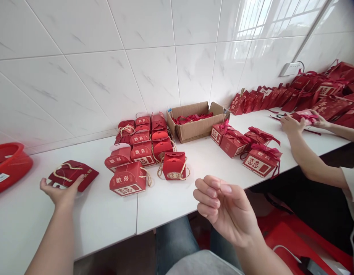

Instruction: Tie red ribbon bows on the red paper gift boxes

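Observation:
At the left of the table my left hand (60, 191) grips a dark red paper gift box (86, 177) with a beige rope handle, thumb on the near side and fingers spread round the other. My right hand (227, 214) is raised in front of the table edge, palm towards me. Its thumb and index fingertips are pinched together; whether something tiny sits between them I cannot make out. Between my hands stand a red box with white lettering (126, 177) and a smaller red box with rope handles (174, 166). Several similar boxes (141, 133) are grouped behind them.
An open cardboard box (194, 131) holding red ribbons stands by the wall. Right of it are several ribbon-tied boxes (259, 160). A co-worker's hands (293, 124) handle a red box. Many red bags (325, 91) line the far right. A red basin (10, 168) sits far left.

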### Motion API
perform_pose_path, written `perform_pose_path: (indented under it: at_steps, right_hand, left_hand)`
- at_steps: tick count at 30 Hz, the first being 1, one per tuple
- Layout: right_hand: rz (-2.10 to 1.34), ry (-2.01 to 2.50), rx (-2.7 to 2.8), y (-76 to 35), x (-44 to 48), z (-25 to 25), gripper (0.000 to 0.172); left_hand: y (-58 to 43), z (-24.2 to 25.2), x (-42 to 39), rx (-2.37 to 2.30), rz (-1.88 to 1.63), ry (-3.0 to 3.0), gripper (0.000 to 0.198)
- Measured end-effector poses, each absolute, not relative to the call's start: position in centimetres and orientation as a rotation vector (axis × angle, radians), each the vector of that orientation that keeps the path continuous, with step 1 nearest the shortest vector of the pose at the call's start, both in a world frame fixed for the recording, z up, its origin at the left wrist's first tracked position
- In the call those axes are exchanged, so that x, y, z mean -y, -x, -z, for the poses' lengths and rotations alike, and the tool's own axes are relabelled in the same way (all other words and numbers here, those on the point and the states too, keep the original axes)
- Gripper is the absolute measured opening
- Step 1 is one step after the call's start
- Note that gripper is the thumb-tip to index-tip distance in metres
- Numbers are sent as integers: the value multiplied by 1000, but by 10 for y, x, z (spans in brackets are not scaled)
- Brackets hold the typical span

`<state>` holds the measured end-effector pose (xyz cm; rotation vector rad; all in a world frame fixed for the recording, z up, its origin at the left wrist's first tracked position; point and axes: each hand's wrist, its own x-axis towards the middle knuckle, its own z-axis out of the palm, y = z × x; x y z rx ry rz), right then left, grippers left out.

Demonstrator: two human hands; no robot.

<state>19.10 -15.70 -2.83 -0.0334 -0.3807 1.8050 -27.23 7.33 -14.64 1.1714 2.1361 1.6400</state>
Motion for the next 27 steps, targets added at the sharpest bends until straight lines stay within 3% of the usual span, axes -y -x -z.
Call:
perform_pose_path:
  at_steps: [10, 16, 27]
  right_hand:
    - [-1569, 188, 551, -186, 164, 31, 3]
    - [-1477, 251, 608, -185, 169, 31, 5]
    - [-1443, 259, 621, -187, 172, 29, 6]
  left_hand:
    - [226, 153, -17, -2161, -1709, -1064, 128]
    - [168, 153, 26, -2128, -1649, -1132, 119]
    - [119, 163, 34, -2026, -1695, -1267, 109]
